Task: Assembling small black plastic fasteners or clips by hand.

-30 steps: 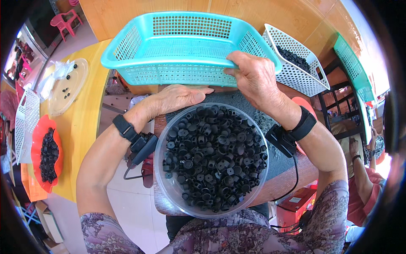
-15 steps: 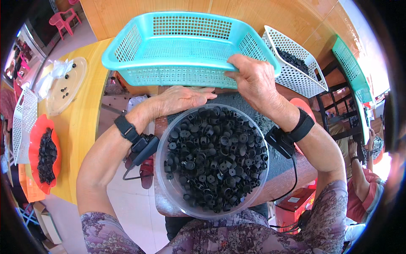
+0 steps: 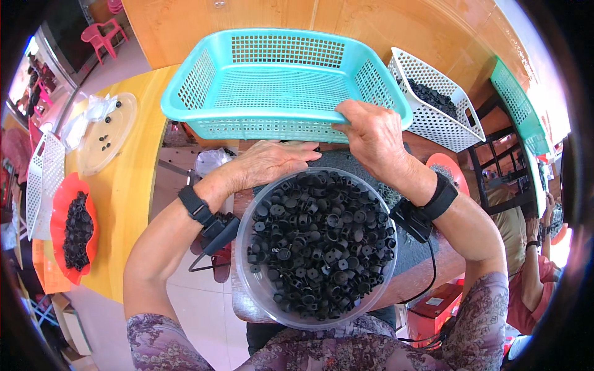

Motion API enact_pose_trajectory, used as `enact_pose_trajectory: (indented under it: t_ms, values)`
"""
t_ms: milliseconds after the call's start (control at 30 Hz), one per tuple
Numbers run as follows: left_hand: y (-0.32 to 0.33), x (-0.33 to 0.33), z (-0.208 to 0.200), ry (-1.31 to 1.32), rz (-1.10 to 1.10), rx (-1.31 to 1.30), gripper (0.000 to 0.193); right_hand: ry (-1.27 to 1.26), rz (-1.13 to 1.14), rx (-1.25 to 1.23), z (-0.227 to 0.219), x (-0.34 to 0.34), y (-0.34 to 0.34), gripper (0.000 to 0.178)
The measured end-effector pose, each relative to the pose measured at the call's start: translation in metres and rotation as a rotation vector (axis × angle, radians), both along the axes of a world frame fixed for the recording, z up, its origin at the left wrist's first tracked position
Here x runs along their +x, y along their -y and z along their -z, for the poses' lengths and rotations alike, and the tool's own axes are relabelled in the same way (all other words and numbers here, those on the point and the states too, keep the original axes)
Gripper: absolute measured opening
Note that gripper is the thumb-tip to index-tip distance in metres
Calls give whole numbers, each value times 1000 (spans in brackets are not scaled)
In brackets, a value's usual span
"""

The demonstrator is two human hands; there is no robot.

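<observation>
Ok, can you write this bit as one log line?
right hand: gripping turquoise basket rim | left hand: open, near basket | clear tub: holds black parts

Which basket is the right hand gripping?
The wide turquoise basket, straight ahead: that hand pinches its near rim, not the white baskets or far-right green basket.

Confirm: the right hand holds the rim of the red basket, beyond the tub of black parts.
Wrong colour: in the head view the basket is turquoise, not red. The right hand does hold its rim, beyond the tub of black parts.
</observation>
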State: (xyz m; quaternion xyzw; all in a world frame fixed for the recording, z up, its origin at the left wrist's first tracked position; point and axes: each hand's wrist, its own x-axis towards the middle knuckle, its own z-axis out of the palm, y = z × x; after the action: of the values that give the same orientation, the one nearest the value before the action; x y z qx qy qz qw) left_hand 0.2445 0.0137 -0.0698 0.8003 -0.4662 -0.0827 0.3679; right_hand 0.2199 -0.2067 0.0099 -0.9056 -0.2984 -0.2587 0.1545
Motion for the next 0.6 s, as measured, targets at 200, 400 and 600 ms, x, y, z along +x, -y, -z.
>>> enact_pose_trajectory:
  t_ms: [200,400,600]
  values:
    - [-1,0,4,68,3,-35,36,54,-57,-1,1,3,3,14]
    - [-2,-5,-1,82,4,-42,37,129,-64,-42,3,2,4,15]
    - [-2,-5,3,268,-13,-63,36,148,-64,-41,-2,1,1,15]
